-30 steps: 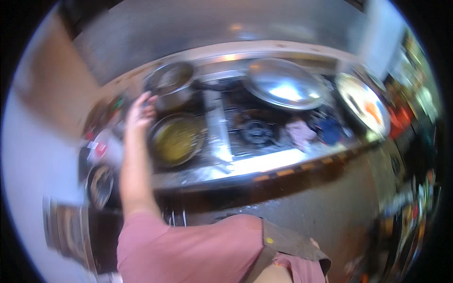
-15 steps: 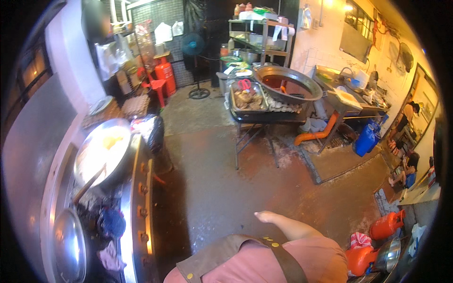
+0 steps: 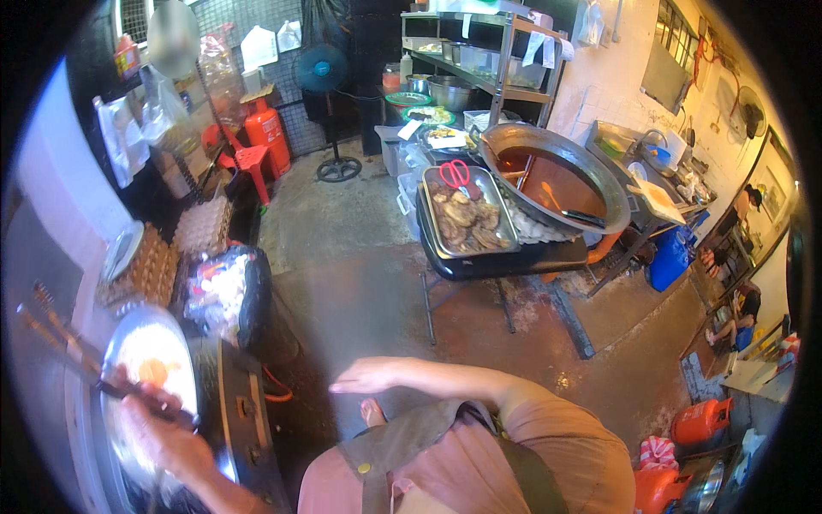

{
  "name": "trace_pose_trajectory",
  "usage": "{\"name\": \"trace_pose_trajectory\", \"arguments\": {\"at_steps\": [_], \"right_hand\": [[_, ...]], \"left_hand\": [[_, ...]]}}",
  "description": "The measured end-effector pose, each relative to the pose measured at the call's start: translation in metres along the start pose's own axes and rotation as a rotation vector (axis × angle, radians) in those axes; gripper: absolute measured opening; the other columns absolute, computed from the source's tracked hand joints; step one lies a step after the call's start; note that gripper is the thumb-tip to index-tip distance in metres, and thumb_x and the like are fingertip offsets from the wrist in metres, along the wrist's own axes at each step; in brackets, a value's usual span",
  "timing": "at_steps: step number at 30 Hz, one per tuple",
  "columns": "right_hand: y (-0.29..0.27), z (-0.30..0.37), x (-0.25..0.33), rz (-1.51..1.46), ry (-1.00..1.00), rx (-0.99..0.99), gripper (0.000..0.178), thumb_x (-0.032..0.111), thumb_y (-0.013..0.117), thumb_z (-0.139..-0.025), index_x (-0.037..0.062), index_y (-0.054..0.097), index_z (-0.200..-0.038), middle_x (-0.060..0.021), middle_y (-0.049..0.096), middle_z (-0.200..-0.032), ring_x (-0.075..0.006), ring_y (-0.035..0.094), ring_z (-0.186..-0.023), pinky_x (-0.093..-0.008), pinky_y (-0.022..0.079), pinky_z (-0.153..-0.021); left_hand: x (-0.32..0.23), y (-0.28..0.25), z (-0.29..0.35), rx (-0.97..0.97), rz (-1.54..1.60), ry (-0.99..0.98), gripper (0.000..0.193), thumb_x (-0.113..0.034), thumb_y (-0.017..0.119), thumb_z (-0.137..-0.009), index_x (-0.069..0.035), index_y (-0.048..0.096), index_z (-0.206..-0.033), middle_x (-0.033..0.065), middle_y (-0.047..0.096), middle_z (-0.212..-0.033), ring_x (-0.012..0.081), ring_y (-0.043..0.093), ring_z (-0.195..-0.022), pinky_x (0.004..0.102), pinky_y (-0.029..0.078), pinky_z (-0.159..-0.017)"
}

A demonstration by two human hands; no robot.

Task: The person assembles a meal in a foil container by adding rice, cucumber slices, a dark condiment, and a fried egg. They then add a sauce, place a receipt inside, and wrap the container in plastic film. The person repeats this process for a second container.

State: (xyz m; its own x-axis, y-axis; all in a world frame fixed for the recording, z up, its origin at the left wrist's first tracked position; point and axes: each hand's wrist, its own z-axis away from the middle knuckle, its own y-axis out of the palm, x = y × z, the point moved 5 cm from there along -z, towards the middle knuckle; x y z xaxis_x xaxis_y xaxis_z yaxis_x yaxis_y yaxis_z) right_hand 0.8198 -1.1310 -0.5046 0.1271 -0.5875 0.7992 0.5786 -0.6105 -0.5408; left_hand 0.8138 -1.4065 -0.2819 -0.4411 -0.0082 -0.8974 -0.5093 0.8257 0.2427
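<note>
My left hand (image 3: 163,437) is closed round the dark handle of a pair of tongs (image 3: 64,347), its two long arms spread toward the far left. The hand is over a large shiny pan (image 3: 150,338) on the stove, with something orange inside; glare hides much of the pan. My right hand (image 3: 368,375) is held out in front of my apron, fingers stretched and nothing in it. Ahead, a metal tray of cooked meat (image 3: 467,218) sits on a black table (image 3: 522,257) with red-handled scissors (image 3: 455,174) on top. Beside it stands a wide bowl of reddish-brown liquid (image 3: 548,184).
A black-bagged bin (image 3: 227,295) of rubbish stands past the stove, near egg trays (image 3: 141,265). Further off are a red chair (image 3: 248,158), a red gas cylinder (image 3: 268,133) and a fan (image 3: 324,73). Gas cylinders (image 3: 698,421) stand at right; people are at far right.
My left hand has come into view holding tongs. My right arm has swung leftward across my front. The table, tray and bowl appear closer, and the stove has shifted lower left.
</note>
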Motion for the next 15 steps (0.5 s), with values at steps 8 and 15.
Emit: {"name": "trace_pose_trajectory", "arguments": {"at_steps": [8,15], "right_hand": [[-0.220,0.122,-0.133,-0.658,0.385,-1.070,0.035,0.016,0.055,-0.092,0.0027,0.053,-0.124,-0.0127,0.067,-0.095,-0.0165,0.066,-0.077,-0.0274,0.053,-0.067],[-0.327,0.120,-0.195,-0.666,0.588,-1.500,0.065,0.051,0.036,-0.096,-0.0003,0.063,-0.067,-0.0037,0.044,-0.044,-0.0114,0.036,-0.034,-0.0278,0.029,-0.035]], "left_hand": [[0.125,0.334,-0.101,0.719,0.193,-0.228,0.031,-0.029,0.054,-0.094,-0.010,0.057,-0.118,-0.0016,0.059,-0.083,0.0038,0.050,-0.062,0.0172,0.037,-0.049],[0.289,0.568,-0.085,1.067,0.218,-0.784,0.029,-0.032,0.054,-0.094,-0.009,0.059,-0.110,0.0006,0.058,-0.081,0.0071,0.049,-0.059,0.0203,0.039,-0.049]]}}
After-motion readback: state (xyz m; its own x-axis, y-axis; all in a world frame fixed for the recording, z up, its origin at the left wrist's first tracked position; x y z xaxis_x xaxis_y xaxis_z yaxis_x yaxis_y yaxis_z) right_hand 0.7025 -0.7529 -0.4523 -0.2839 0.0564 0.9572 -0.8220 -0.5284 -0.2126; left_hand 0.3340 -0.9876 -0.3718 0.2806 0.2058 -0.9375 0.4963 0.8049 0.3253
